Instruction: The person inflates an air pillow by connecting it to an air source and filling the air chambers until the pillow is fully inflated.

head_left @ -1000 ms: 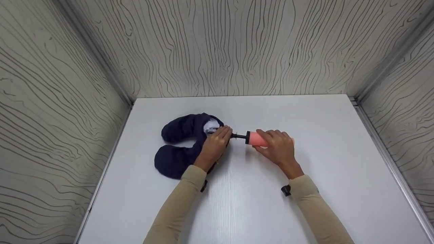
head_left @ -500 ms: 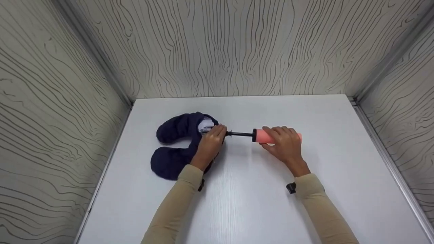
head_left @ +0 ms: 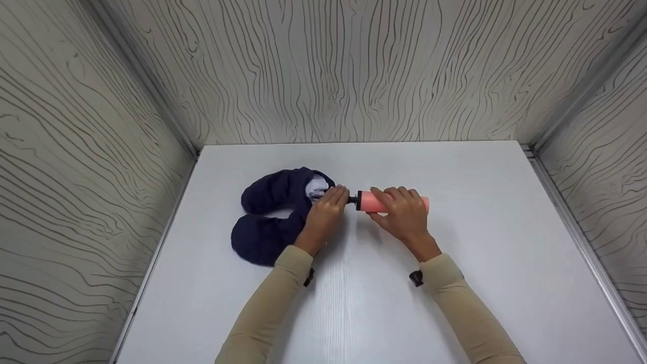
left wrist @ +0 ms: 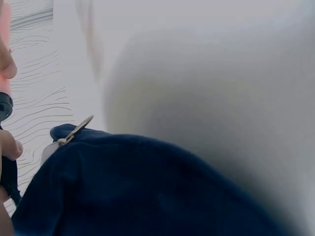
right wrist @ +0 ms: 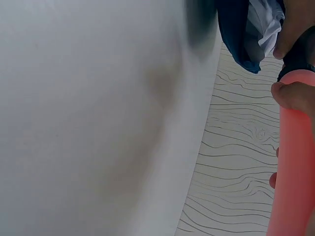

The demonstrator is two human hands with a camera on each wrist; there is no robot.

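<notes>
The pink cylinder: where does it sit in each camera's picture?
Head: the pink cylinder is just right of centre, in the right hand.
Left wrist: a sliver at the upper left edge.
Right wrist: along the right edge, reaching the bottom.
Shared landmark: the navy cushion.

Matt cloth meets smooth plastic on a faintly glossy tabletop (head_left: 505, 217).
Around the black plastic-looking fitting (head_left: 353, 200), the navy cushion (head_left: 260, 240) at nine o'clock looks like matt, napped cloth, its white insert (right wrist: 265, 24) crinkled; the coral tube (right wrist: 295, 162) at three is smooth, satiny plastic; the sleeves (head_left: 270, 298) at seven and five are matt fabric; the wall (head_left: 323, 71) at twelve wears a wood-grain finish.
</notes>
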